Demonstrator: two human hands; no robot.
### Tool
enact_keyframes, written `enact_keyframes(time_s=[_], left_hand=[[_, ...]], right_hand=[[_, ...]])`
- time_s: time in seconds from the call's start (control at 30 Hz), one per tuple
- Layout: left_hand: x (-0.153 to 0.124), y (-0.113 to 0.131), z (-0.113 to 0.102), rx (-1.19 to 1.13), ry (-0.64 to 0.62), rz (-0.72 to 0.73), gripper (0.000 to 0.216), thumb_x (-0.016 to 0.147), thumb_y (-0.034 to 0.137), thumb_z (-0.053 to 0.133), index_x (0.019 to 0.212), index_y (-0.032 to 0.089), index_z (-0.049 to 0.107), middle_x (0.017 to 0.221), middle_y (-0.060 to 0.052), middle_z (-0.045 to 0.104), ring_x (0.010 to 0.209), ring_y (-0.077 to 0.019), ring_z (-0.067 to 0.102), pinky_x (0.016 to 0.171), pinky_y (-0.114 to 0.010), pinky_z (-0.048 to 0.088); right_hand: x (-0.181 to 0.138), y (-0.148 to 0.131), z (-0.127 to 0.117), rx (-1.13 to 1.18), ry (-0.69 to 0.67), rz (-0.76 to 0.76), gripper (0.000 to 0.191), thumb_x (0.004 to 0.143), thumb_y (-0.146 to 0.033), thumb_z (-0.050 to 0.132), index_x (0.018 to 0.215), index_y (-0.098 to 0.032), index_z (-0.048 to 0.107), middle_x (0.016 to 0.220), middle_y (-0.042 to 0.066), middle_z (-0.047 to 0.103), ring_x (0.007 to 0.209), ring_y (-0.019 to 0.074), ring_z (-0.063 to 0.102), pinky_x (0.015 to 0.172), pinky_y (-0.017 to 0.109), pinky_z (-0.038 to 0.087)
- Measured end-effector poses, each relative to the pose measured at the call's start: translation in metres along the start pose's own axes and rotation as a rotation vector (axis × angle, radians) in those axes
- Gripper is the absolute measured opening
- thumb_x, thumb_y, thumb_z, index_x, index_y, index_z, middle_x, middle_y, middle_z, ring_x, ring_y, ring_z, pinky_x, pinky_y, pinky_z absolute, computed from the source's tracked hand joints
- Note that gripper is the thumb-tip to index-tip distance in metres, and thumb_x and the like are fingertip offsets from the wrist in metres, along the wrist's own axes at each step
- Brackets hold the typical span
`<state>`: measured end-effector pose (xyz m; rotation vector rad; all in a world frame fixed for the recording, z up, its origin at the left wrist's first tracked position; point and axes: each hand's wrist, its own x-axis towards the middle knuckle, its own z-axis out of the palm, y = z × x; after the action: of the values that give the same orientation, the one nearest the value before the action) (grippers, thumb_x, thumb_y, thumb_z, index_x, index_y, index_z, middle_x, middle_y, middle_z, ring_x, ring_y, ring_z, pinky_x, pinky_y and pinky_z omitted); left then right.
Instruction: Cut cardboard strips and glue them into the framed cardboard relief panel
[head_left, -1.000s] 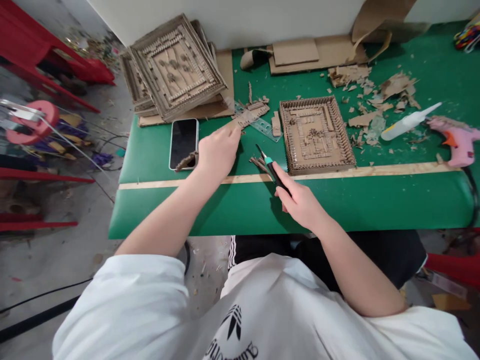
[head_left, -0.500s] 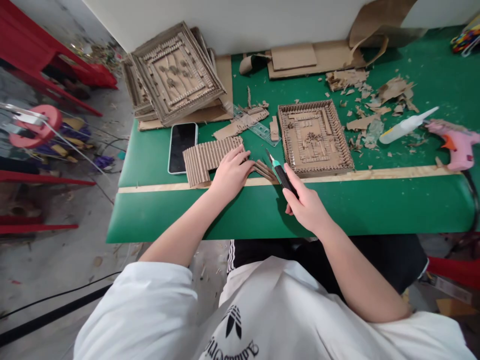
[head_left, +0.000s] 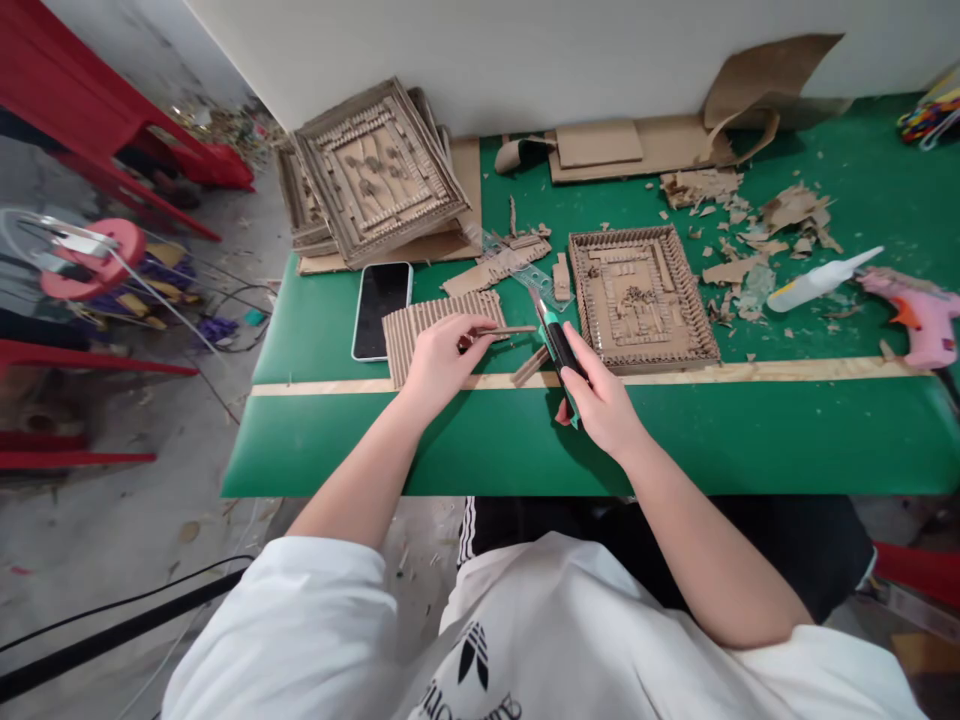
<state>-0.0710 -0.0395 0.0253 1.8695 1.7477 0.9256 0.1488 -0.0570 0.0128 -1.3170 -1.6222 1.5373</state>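
Note:
My left hand point(head_left: 439, 358) pinches a thin cardboard strip point(head_left: 510, 331) that points right, just above the green table point(head_left: 750, 440). It rests over a corrugated cardboard sheet point(head_left: 420, 325) lying beside a phone point(head_left: 381, 308). My right hand point(head_left: 600, 395) grips a black and green utility knife point(head_left: 555, 345), blade pointing up and away, close to the strip's right end. More loose strips point(head_left: 529, 366) lie between my hands. A square cardboard relief frame point(head_left: 637, 297) sits just right of the knife.
A stack of finished cardboard frames point(head_left: 379, 170) stands at the back left. A clear ruler point(head_left: 525, 268), cardboard scraps point(head_left: 757, 210), a glue bottle point(head_left: 821, 280) and a pink glue gun point(head_left: 915, 315) lie right. Flat cardboard point(head_left: 637, 150) leans by the wall. Red furniture point(head_left: 90, 110) stands left.
My left hand pulled the corrugated sheet toward me, then picked a thin strip off the table. My right hand raised the knife and brought it closer to the strip.

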Motion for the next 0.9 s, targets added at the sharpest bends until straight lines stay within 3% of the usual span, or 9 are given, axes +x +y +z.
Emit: enact_keyframes(time_s=[0.1, 0.2, 0.33, 0.43, 0.57, 0.73, 0.9], left_hand=[[0.005, 0.002, -0.001, -0.155, 0.054, -0.107, 0.016, 0.076, 0.023, 0.065, 0.090, 0.018, 0.071, 0.086, -0.002, 0.071, 0.066, -0.0105, 0.061, 0.063, -0.022, 0.050], [0.004, 0.005, -0.006, -0.272, 0.108, -0.151, 0.019, 0.074, 0.025, 0.068, 0.091, 0.019, 0.072, 0.086, -0.002, 0.072, 0.069, -0.0113, 0.063, 0.067, -0.022, 0.052], [-0.003, 0.012, -0.010, -0.385, 0.131, -0.166, 0.023, 0.070, 0.027, 0.072, 0.092, 0.019, 0.072, 0.088, -0.003, 0.072, 0.074, -0.0134, 0.065, 0.070, -0.025, 0.054], [-0.009, 0.018, -0.010, -0.370, 0.098, -0.136, 0.020, 0.073, 0.028, 0.070, 0.090, 0.018, 0.073, 0.084, -0.003, 0.072, 0.072, -0.0133, 0.065, 0.067, -0.023, 0.053], [-0.017, 0.022, -0.006, -0.274, 0.078, -0.012, 0.014, 0.079, 0.026, 0.065, 0.087, 0.019, 0.073, 0.081, -0.002, 0.072, 0.074, -0.0125, 0.065, 0.066, -0.021, 0.052], [-0.026, 0.031, 0.000, -0.244, 0.047, 0.054, 0.019, 0.081, 0.024, 0.064, 0.098, 0.022, 0.073, 0.087, -0.002, 0.071, 0.079, -0.0124, 0.065, 0.069, -0.022, 0.052], [-0.028, 0.041, 0.008, -0.421, 0.155, 0.049, 0.015, 0.078, 0.024, 0.067, 0.091, 0.023, 0.074, 0.084, -0.002, 0.070, 0.076, -0.0126, 0.065, 0.062, -0.021, 0.051]], right_hand=[[0.009, -0.003, 0.005, -0.114, 0.066, -0.076, 0.062, 0.093, -0.039, 0.032, 0.150, -0.027, 0.013, 0.072, 0.000, 0.061, 0.054, 0.0091, 0.059, 0.052, 0.024, 0.052], [0.012, -0.007, 0.007, -0.280, 0.146, -0.163, 0.060, 0.092, -0.039, 0.034, 0.149, -0.026, 0.019, 0.097, 0.004, 0.065, 0.064, 0.0094, 0.061, 0.056, 0.024, 0.053], [0.006, -0.010, 0.004, -0.242, 0.277, -0.249, 0.061, 0.093, -0.041, 0.035, 0.149, -0.022, 0.019, 0.115, 0.007, 0.060, 0.081, 0.0106, 0.063, 0.064, 0.023, 0.055], [-0.002, -0.011, 0.000, -0.128, 0.319, -0.306, 0.060, 0.092, -0.041, 0.038, 0.147, -0.024, 0.022, 0.115, 0.007, 0.058, 0.077, 0.0084, 0.061, 0.065, 0.022, 0.055], [-0.013, -0.011, -0.005, -0.014, 0.315, -0.302, 0.059, 0.091, -0.039, 0.042, 0.146, -0.026, 0.026, 0.099, 0.004, 0.061, 0.063, 0.0051, 0.056, 0.061, 0.021, 0.054], [-0.020, -0.006, 0.000, -0.030, 0.258, -0.261, 0.057, 0.091, -0.040, 0.043, 0.144, -0.026, 0.030, 0.100, 0.005, 0.062, 0.062, 0.0059, 0.057, 0.060, 0.022, 0.055], [-0.018, -0.005, 0.009, -0.021, 0.174, -0.214, 0.055, 0.091, -0.039, 0.042, 0.143, -0.026, 0.032, 0.103, 0.004, 0.062, 0.059, 0.0047, 0.055, 0.058, 0.021, 0.054]])
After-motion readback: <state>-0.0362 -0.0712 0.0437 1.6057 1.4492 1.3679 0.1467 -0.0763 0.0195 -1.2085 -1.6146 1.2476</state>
